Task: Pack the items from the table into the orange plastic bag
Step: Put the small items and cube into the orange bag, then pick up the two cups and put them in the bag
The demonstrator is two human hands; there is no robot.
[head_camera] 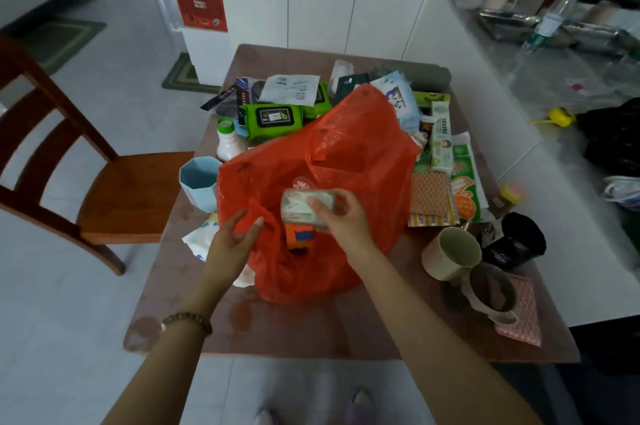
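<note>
Bag: the crumpled orange plastic bag (346,154) lies at the centre of the frame on the brown table (311,331), mouth turned toward the lower edge.
Left hand: the left hand (235,234) pinches the bag's near rim at the lower left of the mouth and holds it open.
Right hand: the right hand (341,216) has its fingers curled round a soft pale green packet (301,206), right at the mouth.
Already inside: an orange and blue box (299,236) shows just below the packet; anything deeper is hidden.
Still out: a bright green wipes pack (273,118), a white bottle with a green cap (228,142) and a light blue faceted cup (199,182) to the left; a tall pale green carton (441,140), a beige mug (453,253) and a black pouch (516,241) to the right.
Progress: early, by my reading; most items remain on the table.
</note>
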